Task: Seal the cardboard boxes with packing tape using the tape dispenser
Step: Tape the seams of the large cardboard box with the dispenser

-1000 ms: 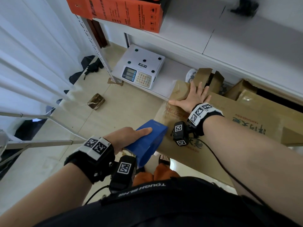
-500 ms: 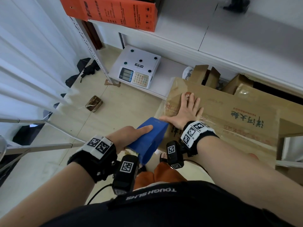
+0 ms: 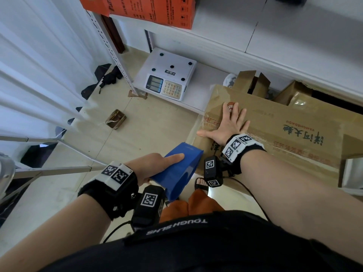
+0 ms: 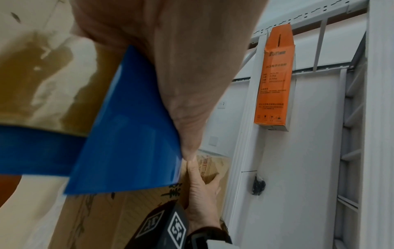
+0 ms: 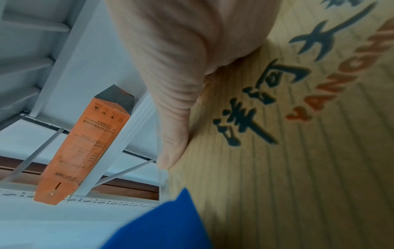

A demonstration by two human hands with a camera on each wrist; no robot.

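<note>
A long brown cardboard box (image 3: 284, 122) with printed characters lies in front of me, clear tape shining along its top. My right hand (image 3: 228, 125) lies flat on the box's left end, fingers spread and straight, thumb at the near edge. My left hand (image 3: 157, 165) grips the blue tape dispenser (image 3: 178, 169), index finger stretched along its top, just off the box's near left corner. In the left wrist view the blue dispenser (image 4: 127, 128) fills the middle and the cardboard box (image 4: 110, 219) sits below it. The right wrist view shows the thumb (image 5: 172, 131) pressed on the cardboard box (image 5: 298, 168).
A white weighing scale (image 3: 167, 75) rests on a low shelf board left of the box. An orange carton (image 3: 149, 8) sits on the shelf above. More open cardboard boxes (image 3: 253, 83) stand behind. White curtain (image 3: 35, 65) hangs at left; a small brown object (image 3: 115, 118) lies on the tiled floor.
My right hand slid back along the box top toward me, from the far left corner to the near edge. The left hand with the dispenser stayed almost still.
</note>
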